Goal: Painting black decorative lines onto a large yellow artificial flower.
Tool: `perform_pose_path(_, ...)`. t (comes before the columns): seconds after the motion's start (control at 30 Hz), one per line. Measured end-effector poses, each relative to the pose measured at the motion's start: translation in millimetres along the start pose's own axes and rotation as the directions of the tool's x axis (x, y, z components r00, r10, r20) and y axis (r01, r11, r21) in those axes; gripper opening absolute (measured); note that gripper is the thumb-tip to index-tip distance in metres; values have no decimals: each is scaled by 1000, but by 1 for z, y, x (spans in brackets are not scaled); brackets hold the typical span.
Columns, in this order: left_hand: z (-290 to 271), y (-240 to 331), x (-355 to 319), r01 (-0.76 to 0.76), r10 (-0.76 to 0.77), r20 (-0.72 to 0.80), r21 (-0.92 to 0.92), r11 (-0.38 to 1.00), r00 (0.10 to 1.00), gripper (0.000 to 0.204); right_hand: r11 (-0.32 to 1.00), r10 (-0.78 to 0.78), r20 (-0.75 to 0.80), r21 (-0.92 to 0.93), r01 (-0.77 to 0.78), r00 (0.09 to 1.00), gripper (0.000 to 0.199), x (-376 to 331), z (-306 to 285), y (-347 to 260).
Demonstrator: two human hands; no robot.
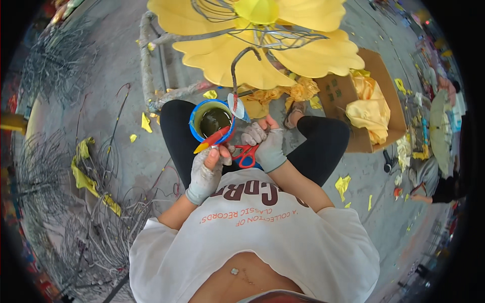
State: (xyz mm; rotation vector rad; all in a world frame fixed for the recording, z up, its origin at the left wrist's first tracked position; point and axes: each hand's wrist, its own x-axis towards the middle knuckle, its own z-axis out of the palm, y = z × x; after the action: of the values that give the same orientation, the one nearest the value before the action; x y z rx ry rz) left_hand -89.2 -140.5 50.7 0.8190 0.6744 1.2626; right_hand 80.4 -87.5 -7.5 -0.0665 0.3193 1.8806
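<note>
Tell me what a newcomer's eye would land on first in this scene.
The huge yellow flower on a wire frame fills the top of the view, spread above the seated person's knees. Just below it, a blue tub of dark liquid sits on the lap; the gloved left hand holds a red and yellow brush over its rim, and the gloved right hand holds red scissors. To the right, a cardboard box holds crumpled yellow fabric.

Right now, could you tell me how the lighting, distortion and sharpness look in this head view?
Head view: soft, even daylight with faint shadows; strong fisheye bending and black corners at the rim; sharp at the centre on the left hand, right hand and red scissors, smeared toward the edges.
</note>
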Motion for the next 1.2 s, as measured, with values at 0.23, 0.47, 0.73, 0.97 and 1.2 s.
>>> perform_pose_path(0.23, 23, -28, 2, 104, -107, 198, 26, 994, 974, 34, 999, -39, -68, 8, 40, 997, 38, -36, -42, -25)
perform_pose_path(0.47, 33, -21, 3, 115, -114, 259, 13, 993, 959, 40, 986, -163, -56, 35, 165, 985, 39, -41, -22, -41)
perform_pose_path(0.73, 35, -31, -6, 122, -124, 259, 23, 992, 958, 38, 988, -25, 144, 153, 3, 989, 35, -37, -40, -33)
perform_pose_path(0.97, 43, -37, -2, 166, -149, 223, -59, 984, 963, 28, 882, -269, -434, -469, 40, 860, 14, -36, -20, -28)
perform_pose_path(1.2, 18, -57, 14, 172, -166, 257, -3, 985, 952, 29, -611, -387, 781, -616, 497, 491, 10, -130, 118, -90)
